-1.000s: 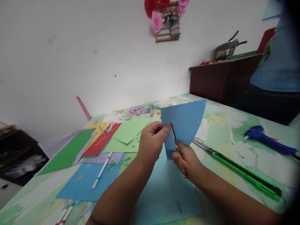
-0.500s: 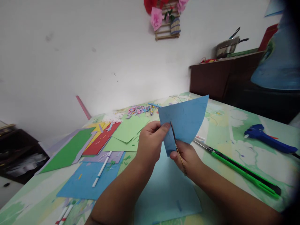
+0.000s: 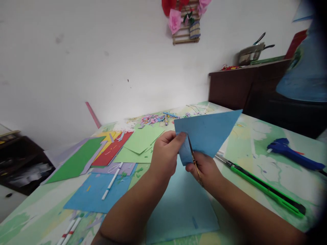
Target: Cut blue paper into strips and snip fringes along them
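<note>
My left hand (image 3: 167,151) pinches a sheet of blue paper (image 3: 209,131) by its left part, thumb in front. In my right hand (image 3: 204,168) is a pair of scissors (image 3: 194,163), with the fingers closed around the handles. The scissor blades lie across the blue paper, and their tips point up near my left thumb. The paper is raised above the table, its right part spreading out beyond my right hand. Below both hands lies a light blue sheet (image 3: 182,211), with a small darker blue scrap on it.
Right of my hands lie a green box cutter (image 3: 265,189) and a blue glue gun (image 3: 293,153). To the left are a green sheet (image 3: 76,161), a red sheet (image 3: 112,149), light green sheets (image 3: 143,139) and a white marker (image 3: 112,182). Paper scraps (image 3: 152,119) sit toward the wall.
The blue paper's right part has swung outward to the right and looks flatter. The scissors and both hands keep nearly the same place, while the view has shifted slightly.
</note>
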A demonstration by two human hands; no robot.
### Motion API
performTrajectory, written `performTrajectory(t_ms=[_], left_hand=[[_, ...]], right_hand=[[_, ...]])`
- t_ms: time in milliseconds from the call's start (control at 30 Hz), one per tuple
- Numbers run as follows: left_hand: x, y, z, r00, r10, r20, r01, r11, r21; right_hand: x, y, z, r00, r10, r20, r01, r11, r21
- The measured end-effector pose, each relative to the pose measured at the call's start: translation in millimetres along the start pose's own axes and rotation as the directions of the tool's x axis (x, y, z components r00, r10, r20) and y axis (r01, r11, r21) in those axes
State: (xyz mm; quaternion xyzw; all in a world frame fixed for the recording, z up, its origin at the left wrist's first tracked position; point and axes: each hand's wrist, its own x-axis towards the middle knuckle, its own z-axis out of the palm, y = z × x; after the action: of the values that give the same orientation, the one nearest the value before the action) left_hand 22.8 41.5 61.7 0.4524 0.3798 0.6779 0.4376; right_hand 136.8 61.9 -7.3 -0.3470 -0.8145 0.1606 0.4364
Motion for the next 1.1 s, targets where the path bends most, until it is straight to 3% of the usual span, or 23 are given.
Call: performTrajectory(t_ms=[267,400,633,800,867,900,967,1100], left_hand=[[2.4,-0.3,-3.9,0.999,0.035,-0.02,-0.035,0.999,-0.004],[19.0,-7.4,-11.7,0.995,0.035,-0.091,-0.032,0.999,0.034],[49.5,-25.3,-26.1,0.992,-0.12,-0.044,0.119,0.992,-0.035],[49.4,-26.1,-30.7,0.992,-0.092,0.082,0.091,0.996,0.017],[47.7,-23.5,-31.2,0.987,-0.093,0.131,0.087,0.995,0.058],[46.8,-21.8,-31.1,0.983,-0.1,0.152,0.089,0.993,0.078],[44.7,-17.7,-30.8,0.974,-0.117,0.194,0.095,0.988,0.122],[40.1,-8.1,-30.2,0.959,-0.106,0.262,0.04,0.969,0.243]], right_hand=[[-2.3,2.0,-0.5,0.998,0.06,-0.015,-0.057,0.99,0.126],[2.2,14.4,1.5,0.979,0.201,0.033,-0.202,0.934,0.293],[19.6,38.0,6.5,0.931,0.338,0.138,-0.364,0.891,0.27],[32.9,34.9,-2.6,0.918,0.361,0.162,-0.393,0.877,0.275],[40.1,29.4,-13.4,0.926,0.362,0.105,-0.376,0.901,0.218],[43.9,26.0,-19.8,0.95,0.304,0.077,-0.311,0.944,0.108],[51.6,18.9,-32.7,0.973,0.176,0.151,-0.169,0.984,-0.055],[63.9,7.5,-51.6,0.955,0.026,0.295,0.058,0.96,-0.275]])
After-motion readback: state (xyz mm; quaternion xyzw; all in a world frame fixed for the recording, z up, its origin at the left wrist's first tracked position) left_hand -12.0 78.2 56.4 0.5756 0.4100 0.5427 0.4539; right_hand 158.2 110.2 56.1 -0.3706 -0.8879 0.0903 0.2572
